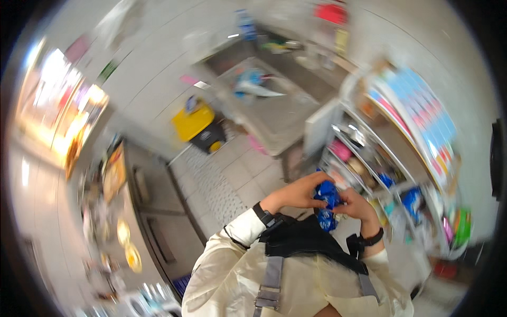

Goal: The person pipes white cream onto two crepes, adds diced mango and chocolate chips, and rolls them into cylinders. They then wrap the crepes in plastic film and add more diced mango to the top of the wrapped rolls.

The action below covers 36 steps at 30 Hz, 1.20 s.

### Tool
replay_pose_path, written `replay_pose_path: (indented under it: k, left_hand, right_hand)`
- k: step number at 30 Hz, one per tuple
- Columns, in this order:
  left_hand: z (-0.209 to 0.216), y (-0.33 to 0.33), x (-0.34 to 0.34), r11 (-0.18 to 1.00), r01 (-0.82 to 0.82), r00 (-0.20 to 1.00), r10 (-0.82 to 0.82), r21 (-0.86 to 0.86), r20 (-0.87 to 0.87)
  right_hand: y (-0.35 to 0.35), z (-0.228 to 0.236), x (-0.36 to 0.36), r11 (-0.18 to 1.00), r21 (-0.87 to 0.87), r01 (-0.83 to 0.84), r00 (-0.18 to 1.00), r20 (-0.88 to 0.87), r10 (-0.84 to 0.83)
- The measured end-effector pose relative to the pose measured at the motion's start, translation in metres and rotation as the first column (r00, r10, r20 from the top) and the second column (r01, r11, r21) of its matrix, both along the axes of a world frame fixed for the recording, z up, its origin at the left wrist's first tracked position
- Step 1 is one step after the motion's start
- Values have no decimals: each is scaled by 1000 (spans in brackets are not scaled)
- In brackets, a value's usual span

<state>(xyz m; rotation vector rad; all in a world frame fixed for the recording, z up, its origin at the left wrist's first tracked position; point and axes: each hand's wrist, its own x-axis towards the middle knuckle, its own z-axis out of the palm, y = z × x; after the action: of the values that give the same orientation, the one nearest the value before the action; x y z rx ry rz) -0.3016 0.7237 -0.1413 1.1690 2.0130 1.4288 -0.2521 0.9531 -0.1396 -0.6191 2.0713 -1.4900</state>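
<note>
Gripping a crinkled blue packet (328, 194) in both hands; your left hand (296, 191) is closed on its left side, your right hand (356, 205) pinches its right, lower end poking out beneath; packet is near the shelf (320, 127), on its left; sink (280, 124) lies beyond, left of shelf; yellow-lidded bin (193, 123) farther left of shelf.

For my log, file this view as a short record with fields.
Left hand: fingers on shiny blue packaging
Right hand: gripping the same packaging
Ahead: metal sink with blurred items inside
Floor: yellow-lidded bin, left of the sink
Right: stocked white shelf unit
Clarity: background blurred; packaging's contents cannot be told
</note>
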Motion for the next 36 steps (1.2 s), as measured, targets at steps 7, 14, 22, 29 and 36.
replay_pose_path:
  k: [7,14,22,29,36]
  left_hand:
    - [-2,-118,48,825,-497,858,513,268,12]
    - [-7,-277,101,319,-921,260,931,222,-257]
    - [5,-399,127,-240,-931,-290,944,275,-160]
    - [13,-488,131,-699,-647,-757,636,304,-149]
    - [10,-534,162,-938,129,-890,33,322,454]
  right_hand:
    - [-144,66,-71,842,269,-467,854,-111,509]
    - [-351,90,-103,756,265,-599,715,-247,654]
    - [-553,15,-125,628,-193,-754,657,-232,718]
    - [-743,-8,-160,583,-510,-632,719,-107,686]
    - [-977,-68,-110,463,2,-886,433,-353,829]
